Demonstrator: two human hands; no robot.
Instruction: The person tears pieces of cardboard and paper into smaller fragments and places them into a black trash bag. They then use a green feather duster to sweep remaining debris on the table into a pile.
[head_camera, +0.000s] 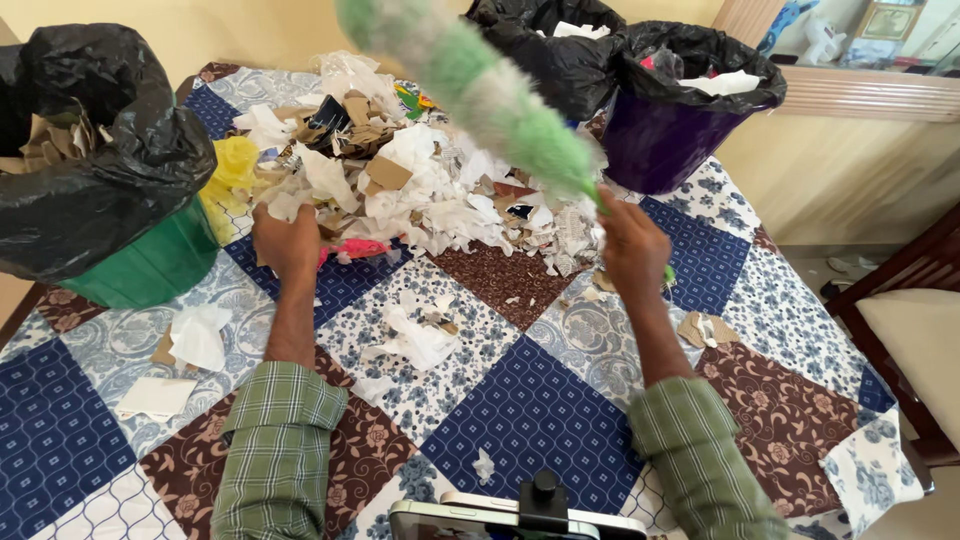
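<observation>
My right hand (632, 250) grips the handle of a fluffy green and white duster (490, 95) that slants up and to the left over a big heap of torn paper, cardboard and scraps (420, 190). My left hand (287, 243) presses into the near left edge of that heap, fingers buried in the paper beside a pink scrap (360, 247). A yellow plastic bag (232, 170) lies at the heap's left side. Both forearms wear green checked sleeves.
A green bin with a black liner (110, 190) stands at the left, a purple bin with a black liner (680, 110) at the back right. Loose tissues (200, 335) dot the patchwork cloth (540, 410). A phone on a mount (520, 510) sits at the near edge; a chair (915, 320) at right.
</observation>
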